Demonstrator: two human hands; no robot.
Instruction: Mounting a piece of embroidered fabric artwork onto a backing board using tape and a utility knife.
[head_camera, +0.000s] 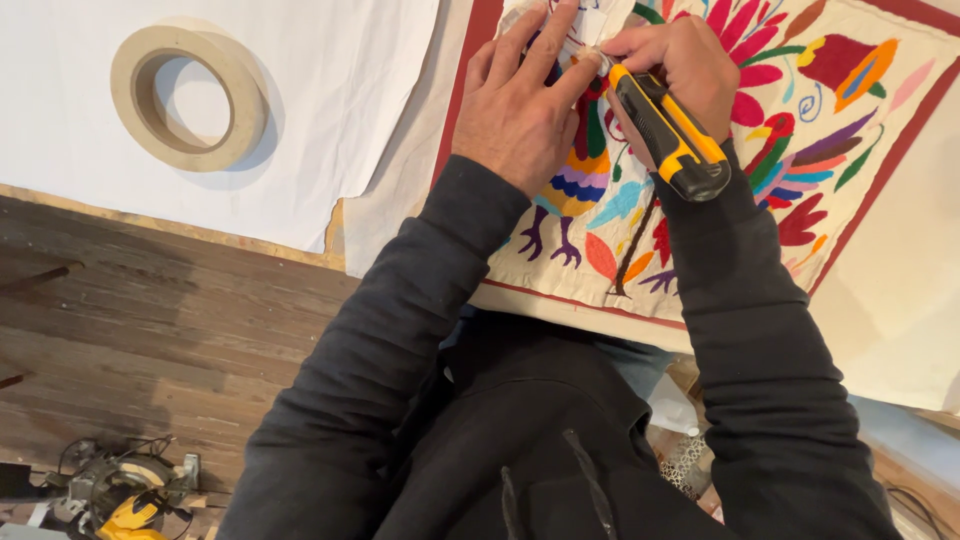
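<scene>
My left hand (520, 105) lies palm down on the cream cotton cloth embroidered with bright birds, flowers and leaves inside a dark red border (850, 110). Its fingers (545, 45) are stretched out and spread, holding nothing, pressing the fabric flat; the forefinger angles across to the right until its tip meets the tip of my other hand. The wrist is straight and the black sleeve runs back from it toward my chest.

My right hand (680, 65) is closed around the yellow and black plastic utility knife (665, 135). The thumb and forefinger pinch its front end, where the blade would be, right at the spot where my left forefinger presses; the blade itself is hidden between the fingertips, so I cannot tell how far it is out. The knife's body slants back down and to the right along the underside of my wrist, its black butt end resting just over the cuff of my right sleeve.

Both forearms come up from my body in a narrow V and meet over the upper part of the embroidered cloth, above the stitched bird with purple feet.

The cloth lies on white sheeting (330, 90) that covers the bench (180, 225). A wide roll of beige masking tape (190, 97) lies flat on the sheeting, well apart to my left. Below the bench edge is a dark wooden plank floor (150, 330), and a yellow and black circular saw (120, 495) sits on it at the lower left.
</scene>
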